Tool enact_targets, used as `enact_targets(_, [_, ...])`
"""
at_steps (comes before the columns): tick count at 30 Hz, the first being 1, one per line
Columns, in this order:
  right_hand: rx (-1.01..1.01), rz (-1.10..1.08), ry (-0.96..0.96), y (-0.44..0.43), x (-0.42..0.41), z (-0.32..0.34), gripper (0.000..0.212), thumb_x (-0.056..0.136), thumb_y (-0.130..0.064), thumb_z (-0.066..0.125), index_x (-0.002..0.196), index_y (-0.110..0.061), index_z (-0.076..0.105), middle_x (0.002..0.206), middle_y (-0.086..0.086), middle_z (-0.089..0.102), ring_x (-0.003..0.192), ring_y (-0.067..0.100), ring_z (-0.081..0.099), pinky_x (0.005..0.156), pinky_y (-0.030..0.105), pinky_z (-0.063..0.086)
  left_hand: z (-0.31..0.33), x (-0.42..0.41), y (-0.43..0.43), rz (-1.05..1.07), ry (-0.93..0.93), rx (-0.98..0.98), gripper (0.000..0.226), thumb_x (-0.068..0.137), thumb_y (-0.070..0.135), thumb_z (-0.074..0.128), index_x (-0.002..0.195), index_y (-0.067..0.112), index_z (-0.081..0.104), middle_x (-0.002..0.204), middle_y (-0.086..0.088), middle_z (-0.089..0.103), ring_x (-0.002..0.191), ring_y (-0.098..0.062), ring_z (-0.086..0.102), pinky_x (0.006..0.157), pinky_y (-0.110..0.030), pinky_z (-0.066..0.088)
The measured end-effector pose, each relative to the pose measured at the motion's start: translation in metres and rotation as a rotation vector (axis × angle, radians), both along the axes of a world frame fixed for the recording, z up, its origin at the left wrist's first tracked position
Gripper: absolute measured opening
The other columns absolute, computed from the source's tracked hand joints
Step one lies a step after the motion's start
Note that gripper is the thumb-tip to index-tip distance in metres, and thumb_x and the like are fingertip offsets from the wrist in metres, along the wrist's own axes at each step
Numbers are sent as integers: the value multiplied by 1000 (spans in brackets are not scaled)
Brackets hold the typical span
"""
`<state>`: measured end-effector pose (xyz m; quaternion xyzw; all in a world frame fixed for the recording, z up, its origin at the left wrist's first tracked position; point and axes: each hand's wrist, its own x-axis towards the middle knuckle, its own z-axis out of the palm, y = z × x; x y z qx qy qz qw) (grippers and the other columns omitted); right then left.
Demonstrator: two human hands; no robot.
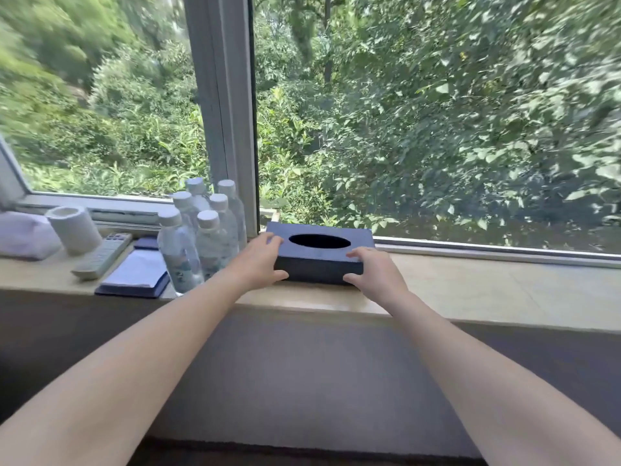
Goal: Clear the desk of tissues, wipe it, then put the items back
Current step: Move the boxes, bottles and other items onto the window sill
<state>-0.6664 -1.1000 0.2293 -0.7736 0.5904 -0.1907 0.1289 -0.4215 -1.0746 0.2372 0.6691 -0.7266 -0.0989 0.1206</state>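
A dark blue tissue box (321, 255) with an oval top opening lies on the beige stone ledge (470, 290) under the window. No tissue shows in the opening. My left hand (260, 260) grips its left end, thumb at the front bottom corner and fingers over the top. My right hand (376, 269) holds the right front corner the same way. The box rests flat on the ledge.
Left of the box stand several clear water bottles (201, 237) with white caps. Further left lie a blue notepad holder with white paper (137, 274), a remote control (102, 258), a white roll (74, 228) and a folded pale cloth (23, 235). The window glass is directly behind.
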Motion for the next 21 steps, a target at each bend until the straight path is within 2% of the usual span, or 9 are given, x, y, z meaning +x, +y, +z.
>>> enact_targets(7, [4, -72, 17, 69, 32, 7, 45, 88, -28, 69, 131, -22, 56, 130, 1, 60, 126, 21, 47, 98, 37, 45, 9, 15, 50, -216, 19, -48, 72, 91, 38, 67, 148, 13, 31, 151, -6, 33, 135, -25, 41, 108, -39, 37])
enact_targets(12, [13, -81, 40, 121, 76, 11, 42, 88, -32, 68, 128, -27, 57, 128, -2, 62, 124, 20, 50, 97, 37, 46, 8, 46, 104, -333, 41, 3, 71, 90, 33, 69, 148, 12, 33, 149, -9, 36, 132, -22, 42, 107, -27, 31])
enact_targets(15, [3, -20, 39, 141, 114, 18, 42, 87, -33, 68, 128, -28, 57, 128, -1, 63, 123, 21, 52, 99, 37, 44, 12, 82, 134, -304, 82, 57, 70, 90, 30, 70, 148, 12, 34, 150, -8, 38, 136, -20, 40, 107, -23, 28])
enact_targets(21, [5, 177, 17, 152, 188, 39, 41, 86, -28, 71, 126, -20, 61, 126, 0, 64, 121, 20, 56, 100, 35, 44, 28, 161, 174, -158, 86, 120, 67, 91, 32, 68, 148, 14, 37, 149, -2, 43, 136, -17, 41, 108, -24, 30])
